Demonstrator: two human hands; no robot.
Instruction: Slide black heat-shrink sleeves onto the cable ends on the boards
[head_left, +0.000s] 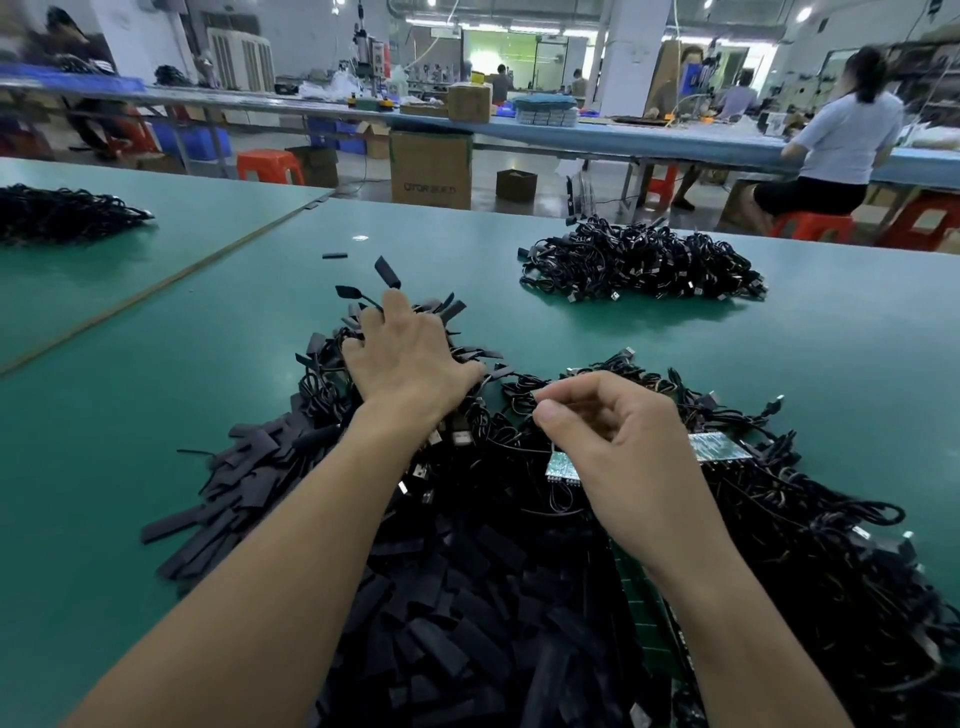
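Observation:
A heap of loose flat black heat-shrink sleeves (447, 597) lies on the green table (156, 405) in front of me. To its right is a tangle of black cables (810, 519) with small green boards (719, 447) on their ends. My left hand (410, 358) reaches forward, fingers spread over a pile of sleeved cables (322, 364). One sleeve (388, 273) sticks up just past its fingertips. My right hand (618, 436) is curled, thumb and forefinger pinching a thin black cable. A small green board (561, 466) sits just below this hand.
A second heap of black cables (644, 265) lies further back on the right, and a third (62, 210) at the far left. A single sleeve (334, 255) lies alone on the mat. A cardboard box (431, 169), red stools and seated people stand beyond the table's far edge.

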